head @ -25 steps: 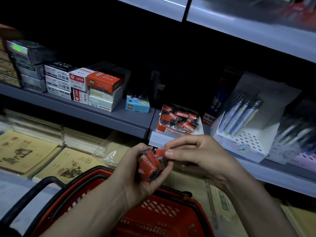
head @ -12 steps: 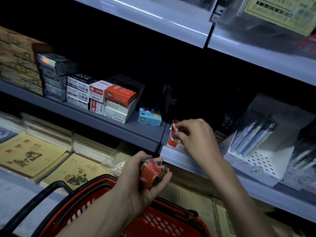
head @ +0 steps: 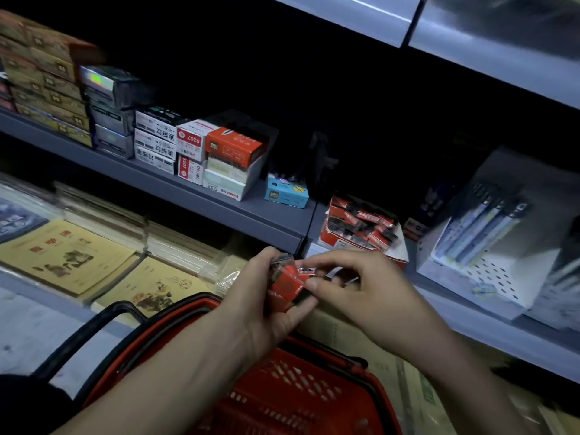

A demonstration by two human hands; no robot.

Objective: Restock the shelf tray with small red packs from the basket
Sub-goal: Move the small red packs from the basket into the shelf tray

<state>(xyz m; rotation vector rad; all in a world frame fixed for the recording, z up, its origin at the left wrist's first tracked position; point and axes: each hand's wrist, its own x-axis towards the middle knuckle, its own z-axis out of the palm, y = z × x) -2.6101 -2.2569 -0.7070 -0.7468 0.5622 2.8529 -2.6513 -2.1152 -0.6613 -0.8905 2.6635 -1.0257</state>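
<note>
My left hand cups a bunch of small red packs just above the red basket. My right hand is against the bunch from the right, thumb and forefinger pinching the top pack. The shelf tray, a red and white box, sits on the grey shelf just beyond my hands and holds several of the same red packs in a loose pile.
Stacked stationery boxes and a blue box line the shelf to the left. A white perforated pen display stands right of the tray. Notebooks lie on the lower shelf. The basket's black handle arcs at lower left.
My right hand has come back from the shelf tray to the bunch in my left hand and now pinches a pack there. The left hand kept its hold.
</note>
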